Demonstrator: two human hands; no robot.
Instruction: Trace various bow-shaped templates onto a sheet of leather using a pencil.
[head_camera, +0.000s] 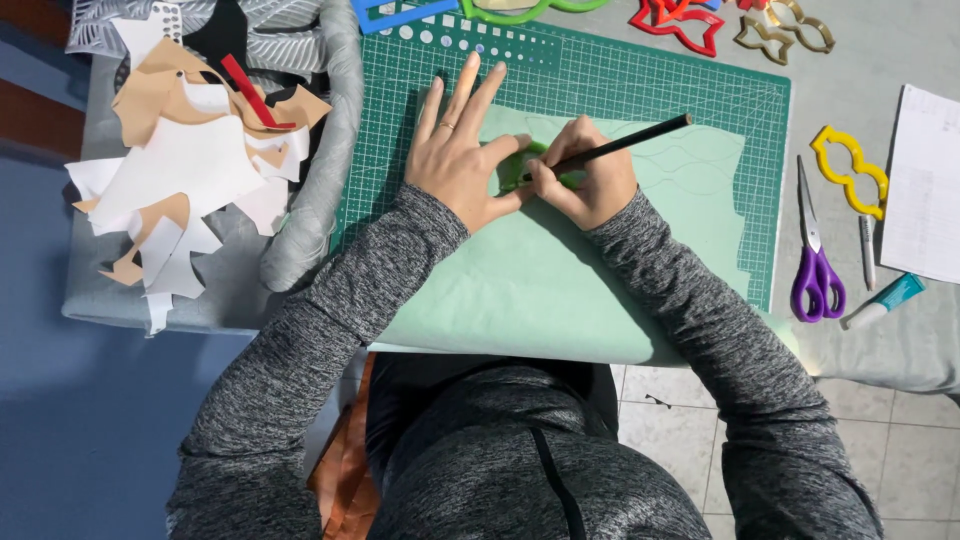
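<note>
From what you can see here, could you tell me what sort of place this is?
Probably a home craft table: a green cutting mat, purple-handled scissors, plastic stencils such as the yellow one, and paper scraps.

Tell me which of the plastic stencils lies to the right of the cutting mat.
The yellow stencil: it lies alone on the grey cloth right of the mat, above the scissors. The red and gold ones lie beyond the mat's far edge.

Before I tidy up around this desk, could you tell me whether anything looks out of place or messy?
Only the heap of paper scraps at the left, spilling over the grey cushion's edge. The left hand presses a green stencil on the pale green sheet; the right hand holds a pencil. Scissors lie neatly.
</note>
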